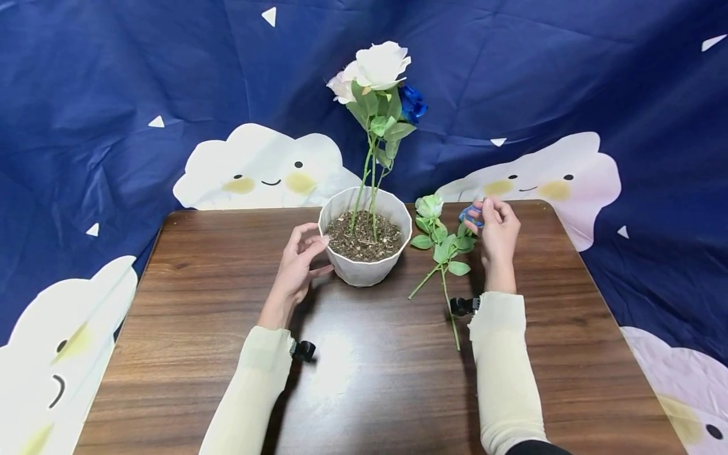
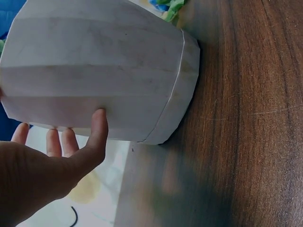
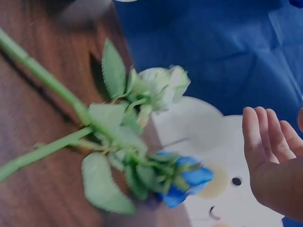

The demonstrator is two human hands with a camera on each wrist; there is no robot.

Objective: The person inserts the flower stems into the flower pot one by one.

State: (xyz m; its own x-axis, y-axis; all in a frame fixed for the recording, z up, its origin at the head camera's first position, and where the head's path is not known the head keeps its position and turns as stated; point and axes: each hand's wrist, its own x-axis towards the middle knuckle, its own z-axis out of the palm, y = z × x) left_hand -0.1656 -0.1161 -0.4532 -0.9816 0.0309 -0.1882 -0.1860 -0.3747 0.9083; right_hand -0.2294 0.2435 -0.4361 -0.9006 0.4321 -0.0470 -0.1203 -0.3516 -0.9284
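Note:
A white faceted flowerpot (image 1: 366,273) filled with soil (image 1: 364,245) stands at the table's far side. Two pale artificial roses (image 1: 382,65) and a blue one (image 1: 412,104) rise from it on green stems. At the pot's left side my left hand (image 1: 296,265) touches the wall with fairly straight fingers (image 2: 98,130). To the right, a pale green-white rose (image 3: 168,87) and another blue rose (image 3: 191,179) lie with crossed stems. My right hand (image 1: 499,232) hovers beside the blue bloom; in the right wrist view its fingers are apart from it and hold nothing.
The brown wooden table (image 1: 387,385) ends just behind the pot. A dark blue cloth (image 1: 455,38) printed with smiling clouds (image 1: 267,167) hangs behind and around it. One loose stem (image 1: 452,316) reaches towards the near edge, close to the right wrist's black camera (image 1: 463,307).

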